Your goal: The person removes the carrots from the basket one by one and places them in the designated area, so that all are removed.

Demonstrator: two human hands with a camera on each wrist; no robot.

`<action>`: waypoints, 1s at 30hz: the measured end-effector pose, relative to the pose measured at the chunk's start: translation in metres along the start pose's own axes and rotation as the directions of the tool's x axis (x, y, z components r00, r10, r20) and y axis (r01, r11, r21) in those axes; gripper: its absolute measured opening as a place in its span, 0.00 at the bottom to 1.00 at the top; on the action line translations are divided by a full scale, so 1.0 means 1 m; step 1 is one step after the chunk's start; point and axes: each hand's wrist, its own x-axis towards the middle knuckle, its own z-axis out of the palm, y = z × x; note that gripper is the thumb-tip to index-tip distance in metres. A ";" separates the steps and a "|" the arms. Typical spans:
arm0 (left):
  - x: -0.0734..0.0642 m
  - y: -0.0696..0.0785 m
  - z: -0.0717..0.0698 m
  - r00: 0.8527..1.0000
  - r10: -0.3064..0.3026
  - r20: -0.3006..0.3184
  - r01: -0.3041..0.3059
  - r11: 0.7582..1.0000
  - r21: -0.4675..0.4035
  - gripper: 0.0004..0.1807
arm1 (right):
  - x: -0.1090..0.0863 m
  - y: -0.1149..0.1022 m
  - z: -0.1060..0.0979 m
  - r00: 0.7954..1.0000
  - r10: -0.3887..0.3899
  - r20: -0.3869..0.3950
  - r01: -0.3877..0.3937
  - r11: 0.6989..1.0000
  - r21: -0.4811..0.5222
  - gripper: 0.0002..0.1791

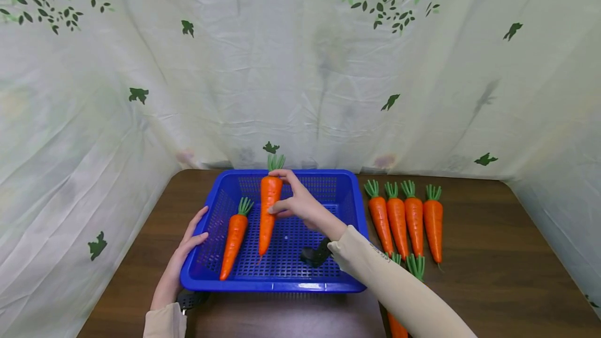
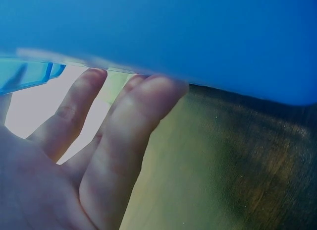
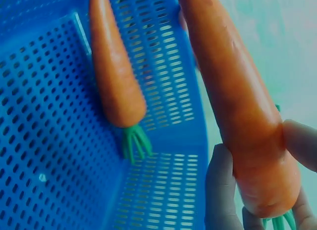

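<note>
Over a blue perforated plastic basket (image 1: 244,287), my right hand (image 1: 300,202) pinches an orange carrot (image 1: 269,190) between thumb and fingers. Its green top points away from me and its tip towards me. A second carrot (image 1: 233,244) lies inside the basket along the left side, and it shows again in the right wrist view, leaning by the slotted wall. My left hand (image 1: 180,254) is at the basket's left side, its extended fingertips touching the outer wall just under the rim, as the left wrist view shows.
Right of the basket, several carrots (image 1: 413,226) lie in a row on the brown wooden table (image 1: 497,254). Nearer me, more carrots are partly hidden under my right sleeve (image 1: 399,280). A pale leaf-patterned curtain (image 1: 300,67) hangs behind the table.
</note>
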 end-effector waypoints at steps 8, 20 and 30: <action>0.003 -0.003 -0.002 0.995 0.099 0.004 -0.099 0.995 0.017 0.34 | -0.016 -0.006 -0.013 1.000 0.006 0.013 -0.006 1.000 -0.007 0.41; 0.004 -0.004 -0.004 0.994 0.112 0.012 -0.112 0.994 0.017 0.34 | -0.039 -0.013 -0.038 0.999 0.015 0.051 -0.016 1.000 0.014 0.41; 0.007 -0.006 -0.006 0.985 0.172 0.029 -0.173 0.984 0.030 0.36 | -0.058 -0.016 -0.061 0.999 0.024 0.043 -0.024 1.000 -0.012 0.40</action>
